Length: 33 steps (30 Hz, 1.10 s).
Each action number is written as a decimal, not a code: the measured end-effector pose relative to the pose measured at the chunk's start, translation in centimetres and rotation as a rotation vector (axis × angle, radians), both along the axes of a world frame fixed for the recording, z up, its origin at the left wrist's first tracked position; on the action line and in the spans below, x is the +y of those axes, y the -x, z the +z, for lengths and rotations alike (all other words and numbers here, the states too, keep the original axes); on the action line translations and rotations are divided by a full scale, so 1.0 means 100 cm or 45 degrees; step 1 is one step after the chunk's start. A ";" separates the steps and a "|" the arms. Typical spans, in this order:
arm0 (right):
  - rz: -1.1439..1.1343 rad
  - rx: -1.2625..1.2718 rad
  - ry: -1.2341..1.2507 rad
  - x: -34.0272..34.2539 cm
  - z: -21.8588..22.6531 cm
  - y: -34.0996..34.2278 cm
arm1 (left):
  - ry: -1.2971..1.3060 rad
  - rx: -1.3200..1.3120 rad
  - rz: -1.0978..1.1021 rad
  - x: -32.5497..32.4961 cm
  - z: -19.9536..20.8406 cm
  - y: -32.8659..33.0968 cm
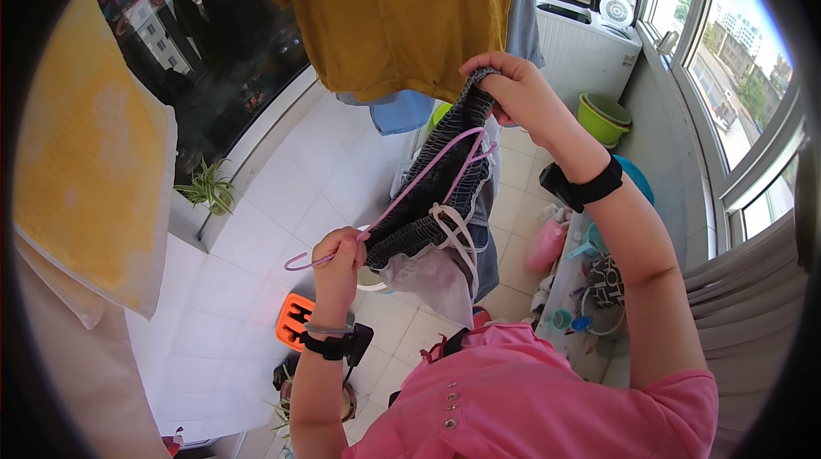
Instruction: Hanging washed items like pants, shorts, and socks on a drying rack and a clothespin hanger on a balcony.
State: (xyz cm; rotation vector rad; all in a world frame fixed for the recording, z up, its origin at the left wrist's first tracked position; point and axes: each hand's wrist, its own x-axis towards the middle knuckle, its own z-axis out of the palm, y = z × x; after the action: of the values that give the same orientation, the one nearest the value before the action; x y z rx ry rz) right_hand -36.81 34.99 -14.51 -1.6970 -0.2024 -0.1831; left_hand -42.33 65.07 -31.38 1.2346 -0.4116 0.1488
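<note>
My left hand (339, 255) grips the hook end of a thin pink wire hanger (409, 188). The hanger runs up and to the right through a pair of dark striped shorts (436, 190) with white drawstrings and pale pocket linings hanging out. Higher up at centre, my right hand (511, 88) pinches the waistband of the shorts. Both wrists wear black bands. The shorts hang between my two hands, over the tiled floor.
A mustard shirt (393, 6) hangs overhead, a yellow towel (85, 160) at the left. A washing machine (586, 27), green basins (603, 117) and a shelf of small items (569, 288) line the right wall under windows. A potted plant (208, 190) and an orange object (295, 320) sit lower left.
</note>
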 end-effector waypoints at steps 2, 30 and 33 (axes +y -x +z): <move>-0.034 0.006 0.058 -0.008 0.001 -0.003 | -0.164 0.012 0.108 0.000 0.009 0.006; -0.031 0.054 0.801 -0.015 -0.053 -0.012 | -1.152 0.304 -0.161 -0.018 0.045 -0.041; 0.081 0.084 0.876 0.010 -0.048 -0.002 | -1.218 0.277 -0.111 -0.036 0.047 -0.051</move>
State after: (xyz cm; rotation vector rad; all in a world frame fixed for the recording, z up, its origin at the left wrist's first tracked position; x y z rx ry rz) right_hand -36.58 36.03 -19.35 -2.3717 -0.2911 -0.0030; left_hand -37.25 61.50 -26.71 2.1416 -0.3493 -0.2959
